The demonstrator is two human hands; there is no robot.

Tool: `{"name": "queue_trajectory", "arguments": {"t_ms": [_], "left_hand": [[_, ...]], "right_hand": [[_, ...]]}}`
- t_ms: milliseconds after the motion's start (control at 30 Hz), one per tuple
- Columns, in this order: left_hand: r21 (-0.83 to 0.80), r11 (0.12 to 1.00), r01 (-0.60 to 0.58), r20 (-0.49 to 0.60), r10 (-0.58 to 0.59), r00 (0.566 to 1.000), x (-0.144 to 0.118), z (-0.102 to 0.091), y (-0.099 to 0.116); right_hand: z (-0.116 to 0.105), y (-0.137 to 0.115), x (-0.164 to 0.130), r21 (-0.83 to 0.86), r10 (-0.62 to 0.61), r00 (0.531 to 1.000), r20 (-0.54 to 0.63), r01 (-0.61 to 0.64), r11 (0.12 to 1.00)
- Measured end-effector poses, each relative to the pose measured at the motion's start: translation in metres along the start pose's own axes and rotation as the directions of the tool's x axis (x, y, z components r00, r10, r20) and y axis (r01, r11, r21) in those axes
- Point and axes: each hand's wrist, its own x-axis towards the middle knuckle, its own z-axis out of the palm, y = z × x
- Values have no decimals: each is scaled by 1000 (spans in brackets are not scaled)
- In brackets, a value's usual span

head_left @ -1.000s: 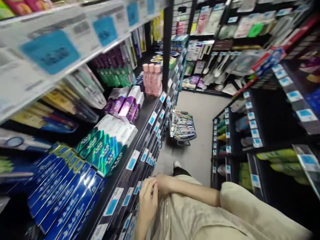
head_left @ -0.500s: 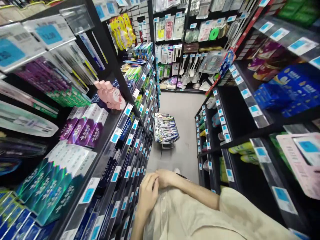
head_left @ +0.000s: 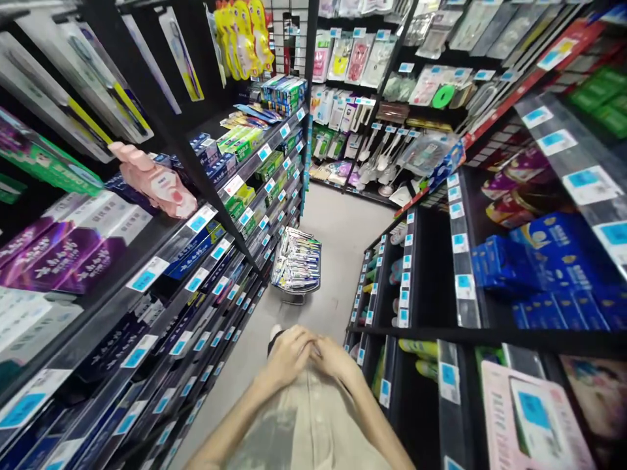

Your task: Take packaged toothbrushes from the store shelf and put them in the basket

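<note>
My left hand (head_left: 289,352) and my right hand (head_left: 334,358) meet low in the middle of the head view, in front of my beige clothing (head_left: 313,424). Their fingers are curled and touch each other. I see nothing held between them. Both forearms run down to the bottom edge. Just beyond the hands, my shoe tip (head_left: 275,331) shows on the grey floor. The nearest shelf edges lie a little way off on either side.
I stand in a narrow shop aisle. Black shelves (head_left: 196,222) with toothpaste boxes and pink bottles (head_left: 151,179) line the left; shelves (head_left: 460,261) with blue packs line the right. A wire basket of toothbrush packs (head_left: 296,264) stands on the floor ahead. Hanging goods (head_left: 382,150) fill the far wall.
The view has swung from the left shelves toward the aisle's middle. My arms now come in from both sides of the bottom edge; the hands have stayed together.
</note>
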Motion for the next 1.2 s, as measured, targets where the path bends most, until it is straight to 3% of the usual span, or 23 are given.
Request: {"name": "queue_trajectory", "arguments": {"t_ms": [133, 333, 467, 567, 633, 833, 967, 1100, 1200], "left_hand": [[70, 996, -46, 99, 39, 994, 45, 2, -7], [95, 995, -25, 105, 15, 994, 110, 12, -28], [255, 967, 6, 214, -62, 975, 151, 19, -51], [425, 905, 15, 353, -181, 918, 178, 20, -70], [476, 878, 48, 388, -259, 885, 194, 17, -83], [487, 836, 252, 271, -419, 867, 220, -4, -123], [495, 750, 440, 184, -585, 790, 223, -11, -139], [452, 679, 578, 119, -688, 716, 225, -1, -148], [350, 619, 703, 70, -766, 639, 233, 22, -159]], "right_hand": [[-8, 29, 1, 82, 110, 994, -7, -109, 991], [-26, 64, 32, 137, 132, 987, 90, -144, 980], [-60, 88, 64, 109, 191, 975, 112, -203, 973], [-95, 106, 91, 68, 207, 970, 126, -217, 974], [-120, 117, 110, 29, 213, 968, 133, -219, 975], [-186, 147, 173, -36, 165, 979, 119, -162, 986], [-223, 163, 226, -35, 63, 991, 120, -59, 998], [-260, 187, 290, -16, 39, 996, 76, -38, 999], [-285, 217, 345, -23, 44, 997, 67, -43, 999]]}}
